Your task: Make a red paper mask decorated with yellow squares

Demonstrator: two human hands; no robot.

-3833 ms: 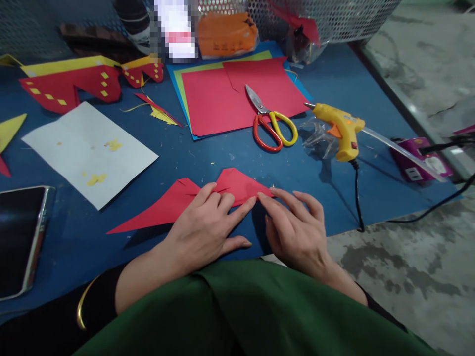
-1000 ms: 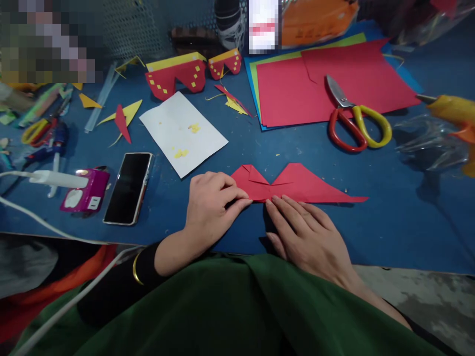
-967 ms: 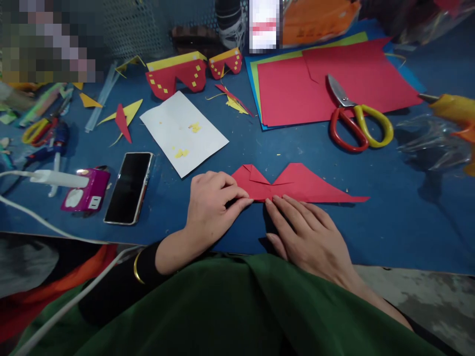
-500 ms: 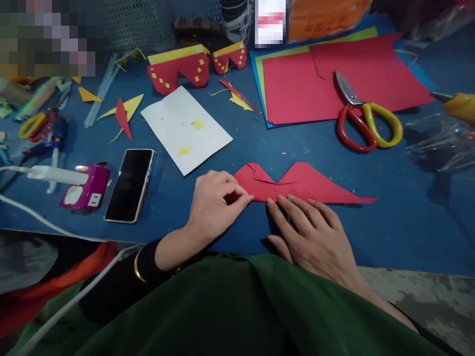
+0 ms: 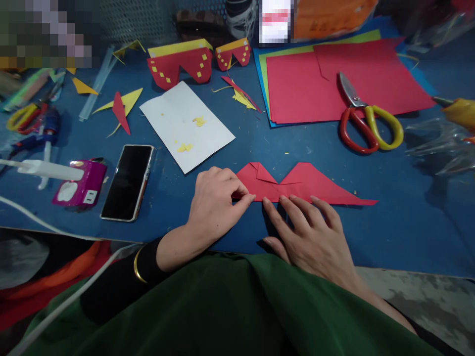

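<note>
A folded piece of red paper [image 5: 293, 188] with two raised peaks and a notch between them lies flat on the blue table in front of me. Thumb and fingers of my left hand [image 5: 218, 205] pinch its lower left edge, covering that end. My right hand [image 5: 313, 232] is spread, its fingertips resting on the paper's lower edge right of the left hand. Beyond it, a white sheet [image 5: 187, 126] carries small yellow paper bits. Scissors [image 5: 358, 113] with one red and one yellow handle rest partly on a stack of red sheets [image 5: 297, 94].
At left lie a black-screened phone [image 5: 128, 183], a purple socket block [image 5: 81, 183] with a white plug and cable, and a blue glue gun [image 5: 48, 123]. Red-and-yellow paper masks [image 5: 181, 64] stand at the back. Crumpled clear plastic [image 5: 438, 143] lies at right.
The camera view has shifted slightly. My right hand's index fingertip and thumb have slid a little left along the paper's lower edge. My left hand keeps its pinch.
</note>
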